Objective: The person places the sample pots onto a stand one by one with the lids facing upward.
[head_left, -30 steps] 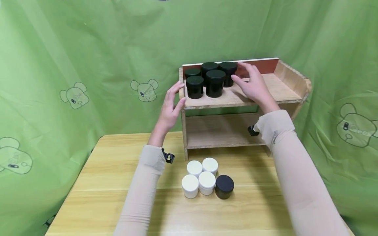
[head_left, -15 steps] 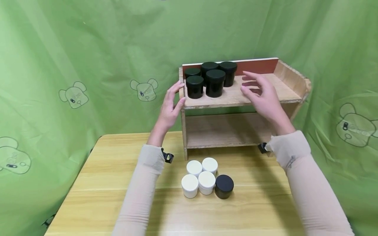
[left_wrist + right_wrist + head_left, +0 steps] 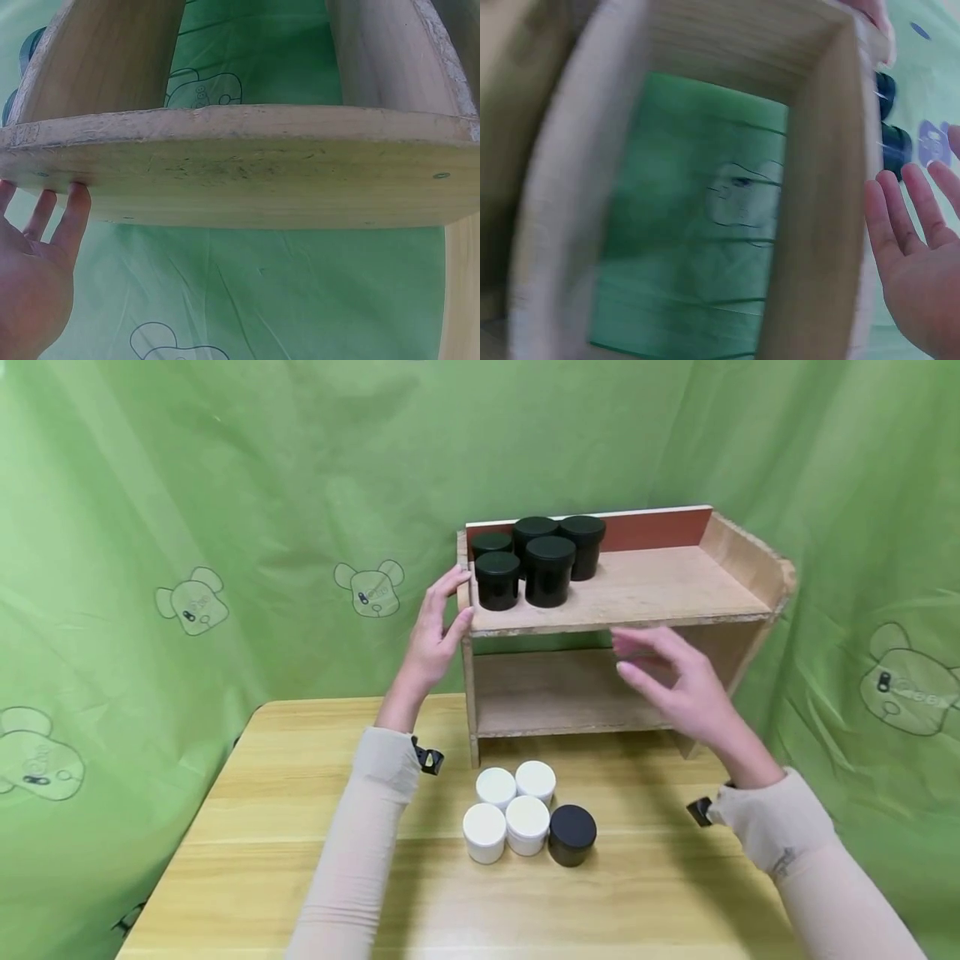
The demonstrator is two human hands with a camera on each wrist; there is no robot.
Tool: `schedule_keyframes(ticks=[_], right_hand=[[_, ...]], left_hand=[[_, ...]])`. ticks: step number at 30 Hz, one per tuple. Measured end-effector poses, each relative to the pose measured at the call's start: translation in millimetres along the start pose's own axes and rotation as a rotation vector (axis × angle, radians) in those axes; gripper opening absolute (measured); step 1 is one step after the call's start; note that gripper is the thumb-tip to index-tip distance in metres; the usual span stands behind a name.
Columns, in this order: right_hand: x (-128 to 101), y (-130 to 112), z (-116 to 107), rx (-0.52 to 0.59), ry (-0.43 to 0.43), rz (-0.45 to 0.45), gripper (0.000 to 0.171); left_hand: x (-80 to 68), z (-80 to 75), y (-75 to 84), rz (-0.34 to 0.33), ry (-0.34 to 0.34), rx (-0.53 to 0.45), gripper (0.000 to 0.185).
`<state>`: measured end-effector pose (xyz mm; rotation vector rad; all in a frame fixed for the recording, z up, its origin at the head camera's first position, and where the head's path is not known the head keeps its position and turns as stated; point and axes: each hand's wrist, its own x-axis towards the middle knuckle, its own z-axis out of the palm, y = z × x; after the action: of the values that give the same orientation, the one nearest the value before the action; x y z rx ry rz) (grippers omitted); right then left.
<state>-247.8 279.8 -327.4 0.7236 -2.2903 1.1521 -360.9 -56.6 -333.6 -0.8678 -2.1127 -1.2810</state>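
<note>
My left hand (image 3: 433,639) touches the left side panel (image 3: 240,176) of a wooden two-tier shelf (image 3: 675,585). Its fingers are extended against the outer face, as the left wrist view shows. Several black lidded jars (image 3: 548,572) stand grouped at the left end of the top board. My right hand (image 3: 678,681) hangs in front of the shelf, below the top board's front edge, fingers apart and holding nothing. Below, on the tabletop, several white lidded jars (image 3: 527,827) and one black lidded jar (image 3: 572,835) stand close together.
The lower board (image 3: 562,693) of the shelf sits under the top one. A raised wooden end (image 3: 753,560) bounds the top board on the right. Green curtain (image 3: 262,485) hangs behind and on both sides of the wooden table (image 3: 300,793).
My right hand has come away from the rear right black jar on the top board, moving right, then down in front of the shelf. My left hand has stayed at the side panel.
</note>
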Motion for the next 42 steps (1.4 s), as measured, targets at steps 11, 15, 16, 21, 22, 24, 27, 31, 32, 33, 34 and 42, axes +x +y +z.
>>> schedule_keyframes(ticks=[11,15,16,21,22,24,27,31,32,33,34,42], right_hand=[[-70,34,29,0.001,-0.133,0.037,0.052],[-92,43,36,-0.027,-0.165,0.045,0.051],[-98,46,38,-0.032,-0.174,0.051,0.050],[-126,56,46,-0.002,-0.224,0.082,0.049],[-130,57,47,0.005,-0.243,0.086,0.049],[-137,60,50,0.012,-0.278,0.103,0.049],[-145,63,54,0.020,-0.325,0.145,0.049],[-152,65,60,0.064,-0.379,0.195,0.052],[-153,66,61,0.080,-0.400,0.197,0.054],[-155,66,63,0.098,-0.422,0.204,0.055],[-156,66,65,0.115,-0.448,0.206,0.058],[-158,66,79,0.139,-0.572,0.200,0.071]], left_hand=[[-1.7,1.0,-1.2,0.007,0.004,-0.011,0.051],[-1.9,0.1,-1.4,0.010,0.014,-0.012,0.051],[-1.9,-0.1,-1.3,0.011,0.014,-0.011,0.051],[-1.2,0.0,-1.4,0.009,0.009,-0.003,0.051],[-1.1,0.1,-1.3,0.009,0.008,-0.004,0.051],[-1.0,0.5,-1.6,0.010,0.009,-0.002,0.051],[-1.1,1.3,-1.6,0.010,0.012,-0.003,0.051],[-0.7,1.5,-2.2,0.011,0.010,-0.002,0.051],[-0.6,1.6,-2.2,0.014,0.009,-0.005,0.051],[-0.5,1.6,-2.3,0.014,0.009,-0.005,0.051],[-0.6,1.3,-2.3,0.013,0.008,-0.006,0.051],[-1.4,1.4,-2.4,0.007,0.007,0.000,0.051]])
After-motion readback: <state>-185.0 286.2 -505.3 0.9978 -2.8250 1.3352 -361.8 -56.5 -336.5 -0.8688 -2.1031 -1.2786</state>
